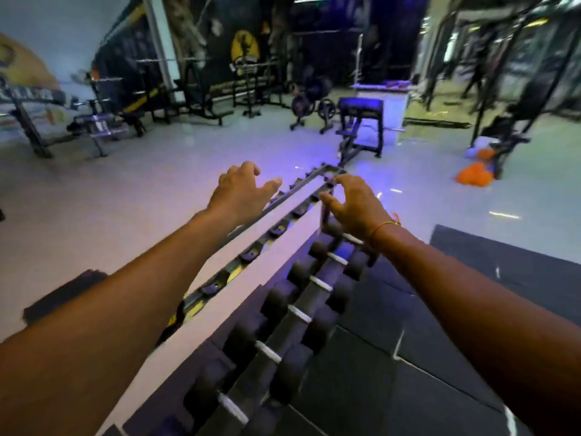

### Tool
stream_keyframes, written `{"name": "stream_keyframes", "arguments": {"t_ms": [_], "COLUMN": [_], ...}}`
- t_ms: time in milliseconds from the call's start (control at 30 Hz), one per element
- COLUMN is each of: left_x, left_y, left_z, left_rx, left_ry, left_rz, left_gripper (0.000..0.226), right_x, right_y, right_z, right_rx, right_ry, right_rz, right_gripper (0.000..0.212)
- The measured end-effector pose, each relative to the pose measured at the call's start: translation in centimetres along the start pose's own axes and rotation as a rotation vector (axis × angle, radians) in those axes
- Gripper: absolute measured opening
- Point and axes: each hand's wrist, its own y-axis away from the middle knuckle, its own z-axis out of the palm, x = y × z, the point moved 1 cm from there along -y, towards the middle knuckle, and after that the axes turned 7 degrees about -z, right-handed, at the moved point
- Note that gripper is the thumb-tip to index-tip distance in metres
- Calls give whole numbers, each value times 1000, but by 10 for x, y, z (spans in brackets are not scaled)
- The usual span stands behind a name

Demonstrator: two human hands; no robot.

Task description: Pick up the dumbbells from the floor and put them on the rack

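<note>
— Black rubber matting (393, 325) fills the lower right, pale floor (125, 190) beyond it. The rack (283, 228) runs away from me, its top tier bare, and a row of dumbbells (301, 313) sits on the lower tier below my arms.

— And your hands?

— Left hand (242, 191) and right hand (355, 206) both hover over the far end of the rack, fingers (327, 199) spread and loosely curled, holding nothing. I see no dumbbell loose on the floor from here.

— How would you go on?

— I judge I should look down for the next one, grip it at the handle, and seat it squarely in a cradle.

— Any writing?

— Wall lettering at left is too blurred to read.
</note>
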Motion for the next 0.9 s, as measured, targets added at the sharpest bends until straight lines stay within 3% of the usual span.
{"name": "stream_keyframes", "arguments": {"t_ms": [267, 533, 900], "left_x": [321, 643, 919], "left_y": [84, 277, 509], "left_z": [132, 299, 511], "left_rx": [-175, -399, -684], "left_ry": [103, 283, 255], "left_rz": [449, 786, 1085], "left_gripper": [65, 67, 60], "right_x": [179, 349, 521], "right_y": [178, 416, 685], "right_z": [-268, -515, -704], "right_rx": [294, 450, 562], "right_ry": [244, 497, 585], "right_rz": [249, 569, 982], "right_gripper": [54, 59, 61]}}
